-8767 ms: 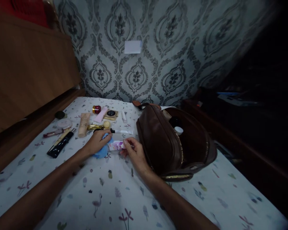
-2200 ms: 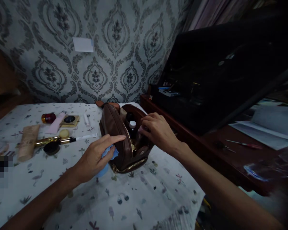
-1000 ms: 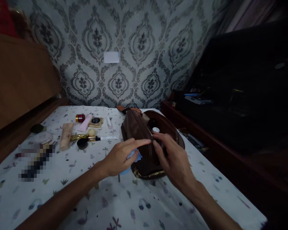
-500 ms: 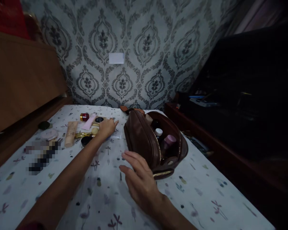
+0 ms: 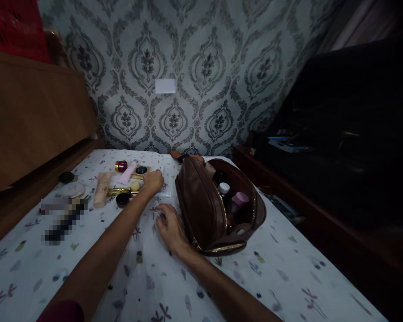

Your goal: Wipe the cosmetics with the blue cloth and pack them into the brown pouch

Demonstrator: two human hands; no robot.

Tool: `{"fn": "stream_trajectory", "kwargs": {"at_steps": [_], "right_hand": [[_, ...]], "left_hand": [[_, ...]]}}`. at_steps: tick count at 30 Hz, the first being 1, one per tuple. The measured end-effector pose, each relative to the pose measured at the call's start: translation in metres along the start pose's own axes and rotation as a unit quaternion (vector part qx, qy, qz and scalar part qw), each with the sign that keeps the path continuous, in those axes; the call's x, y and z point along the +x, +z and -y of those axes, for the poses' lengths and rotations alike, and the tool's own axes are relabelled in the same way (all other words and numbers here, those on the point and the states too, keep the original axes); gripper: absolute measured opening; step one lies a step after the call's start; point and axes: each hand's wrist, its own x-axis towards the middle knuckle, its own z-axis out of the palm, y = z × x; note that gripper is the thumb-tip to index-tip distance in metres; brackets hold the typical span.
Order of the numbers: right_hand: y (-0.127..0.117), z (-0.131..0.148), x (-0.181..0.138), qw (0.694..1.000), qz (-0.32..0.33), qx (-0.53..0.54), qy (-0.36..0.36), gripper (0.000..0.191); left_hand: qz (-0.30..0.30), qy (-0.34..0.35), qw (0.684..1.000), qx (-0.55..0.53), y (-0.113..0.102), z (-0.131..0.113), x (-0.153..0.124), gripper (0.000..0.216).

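Note:
My left hand (image 5: 153,180) reaches over the flowered cloth (image 5: 87,268) to a row of cosmetics, its fingers curled, and what they hold is hidden. Around it lie a gold compact (image 5: 141,170), a pink tube (image 5: 127,172), a gold stick (image 5: 119,191) and a white pen-like stick (image 5: 165,194). My right hand (image 5: 168,226) rests on the cloth just left of an open brown leather bag (image 5: 201,208), fingertips bent down and pinched together. Inside the bag stand a white-capped bottle (image 5: 224,187) and a pink-capped one (image 5: 240,199).
Further left lie a beige tube (image 5: 101,195), a red jar (image 5: 121,166), a black round pot (image 5: 122,200) and a round compact (image 5: 73,190). A wooden headboard (image 5: 30,120) rises at left. A dark wooden ledge (image 5: 289,197) with clutter runs along the right.
My left hand stayed at the cosmetics and curled tighter. My right hand moved forward from the near cloth to the spot beside the bag and bent its fingers down.

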Motion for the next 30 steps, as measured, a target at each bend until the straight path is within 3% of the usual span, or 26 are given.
{"fn": "stream_trajectory", "kwargs": {"at_steps": [16,30], "right_hand": [[-0.004,-0.001,-0.002,1.0,0.011,-0.018,-0.006,0.032],[0.001,-0.004,-0.003,1.0,0.026,-0.001,-0.01,0.025]], "left_hand": [[0.002,0.041,0.999,0.023,-0.005,0.024,-0.006,0.037],[-0.015,0.134,0.991,0.003,-0.012,0.037,-0.032,0.032]]}}
